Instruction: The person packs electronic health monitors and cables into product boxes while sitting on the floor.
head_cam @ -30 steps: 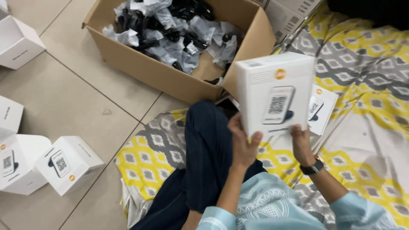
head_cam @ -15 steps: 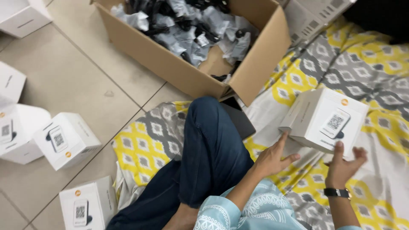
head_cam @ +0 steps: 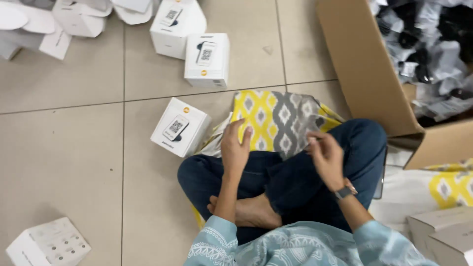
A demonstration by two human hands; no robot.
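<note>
On the tiled floor (head_cam: 64, 148), a person is sitting cross-legged on a yellow and grey patterned cloth (head_cam: 276, 118). Both hands are hovering apart and empty over the lap: the left hand (head_cam: 235, 148) is resting open against the cloth's near edge, the right hand (head_cam: 326, 156) is raised with fingers loosely curled on nothing. A white box (head_cam: 180, 127) is lying just left of the left hand, more white boxes (head_cam: 207, 59) farther off. The cardboard carton (head_cam: 374, 83) of bagged black items at far right is looking well filled, so much appears left.
</note>
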